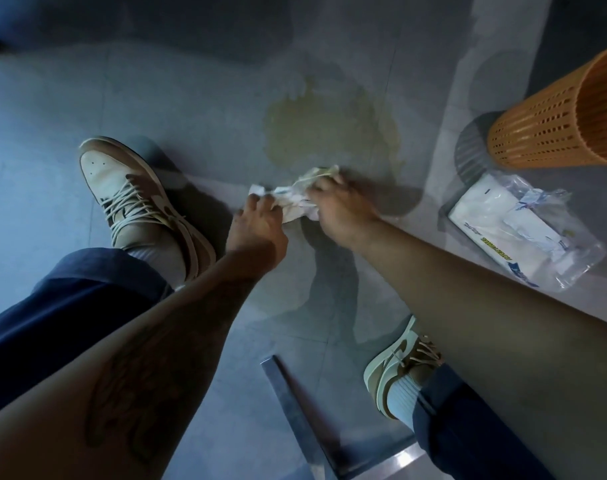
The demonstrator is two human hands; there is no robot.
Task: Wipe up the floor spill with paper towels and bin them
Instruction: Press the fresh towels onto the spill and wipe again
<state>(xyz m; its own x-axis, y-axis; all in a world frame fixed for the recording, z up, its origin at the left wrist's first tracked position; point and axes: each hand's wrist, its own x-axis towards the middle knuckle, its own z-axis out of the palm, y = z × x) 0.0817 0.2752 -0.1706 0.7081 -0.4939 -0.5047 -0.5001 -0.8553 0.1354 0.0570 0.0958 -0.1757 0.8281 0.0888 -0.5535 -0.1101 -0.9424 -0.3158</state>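
A yellowish spill (333,133) spreads over the grey floor tiles ahead of me. At its near edge lies a crumpled, stained wad of paper towels (296,199). My left hand (257,226) grips the wad's left end with curled fingers. My right hand (340,209) holds the right end, with a towel corner sticking out past its fingers toward the spill. An orange perforated bin (551,123) stands at the right, its opening facing me.
An opened plastic pack of paper towels (523,230) lies on the floor just below the bin. My two tan sneakers (139,206) (399,362) flank the hands. A metal frame edge (295,410) juts up from the bottom.
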